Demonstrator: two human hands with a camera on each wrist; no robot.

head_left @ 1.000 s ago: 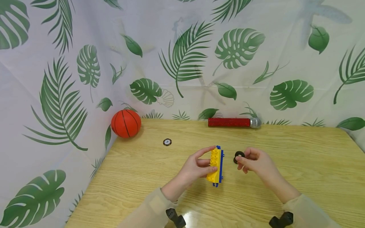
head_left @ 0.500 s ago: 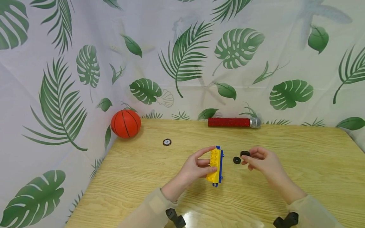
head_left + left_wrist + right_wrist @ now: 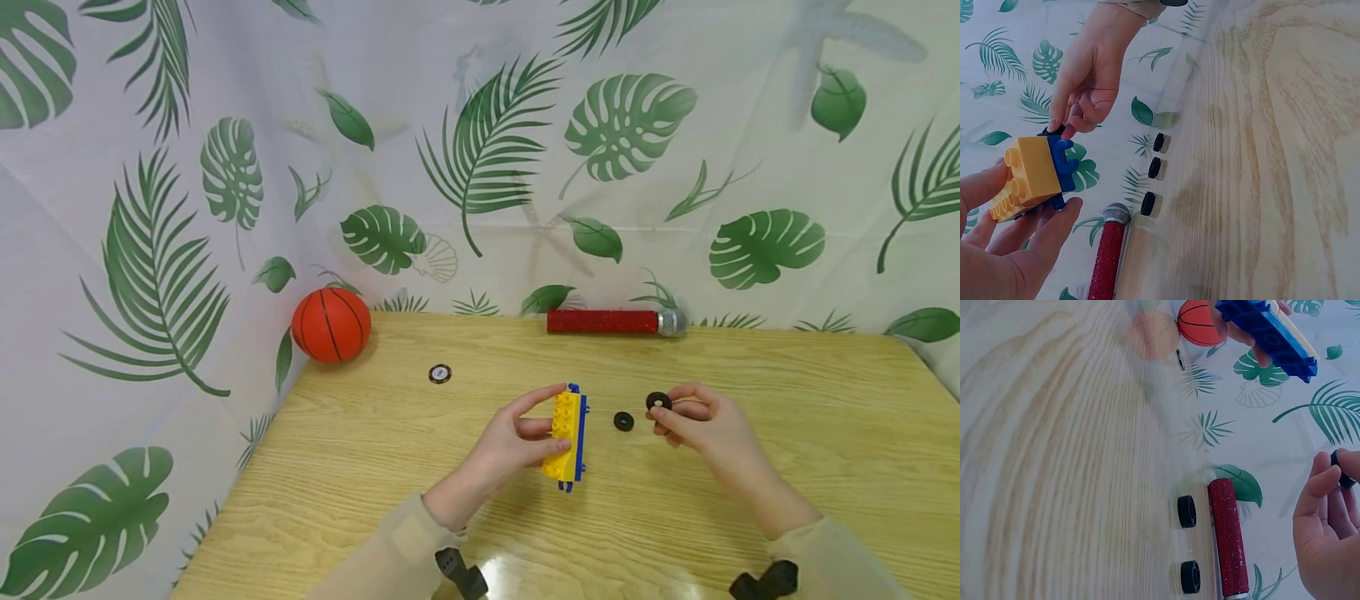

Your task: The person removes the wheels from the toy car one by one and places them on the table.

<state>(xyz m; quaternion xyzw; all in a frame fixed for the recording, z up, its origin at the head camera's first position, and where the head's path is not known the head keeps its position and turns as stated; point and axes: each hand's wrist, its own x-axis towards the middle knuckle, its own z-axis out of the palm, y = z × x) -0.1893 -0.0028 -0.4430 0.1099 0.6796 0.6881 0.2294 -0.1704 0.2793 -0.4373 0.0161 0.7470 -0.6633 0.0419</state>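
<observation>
My left hand (image 3: 504,439) grips a toy car body (image 3: 567,437) of yellow and blue building bricks, studs to the left and blue underside to the right. Short blue axle stubs stick out from that underside, with no wheels on those that show. Between thumb and fingers, my right hand (image 3: 705,425) pinches a small black toy wheel (image 3: 658,402), raised off the table. A loose black wheel (image 3: 623,422) lies between the two hands. From the left wrist, three wheels are visible on the table, one of them a black wheel (image 3: 1148,203) nearest the microphone.
Toward the table's back stands an orange-red toy basketball (image 3: 332,325) on the left. A red microphone (image 3: 611,322) lies along the back edge. Left of centre is a round poker chip (image 3: 440,374). A leaf-print cloth (image 3: 480,167) hangs behind the wooden table (image 3: 337,483).
My right hand has drawn the pinched wheel to the right, away from the car body, turning it in the fingers. The loose wheel has come into full view. My left hand stays put.
</observation>
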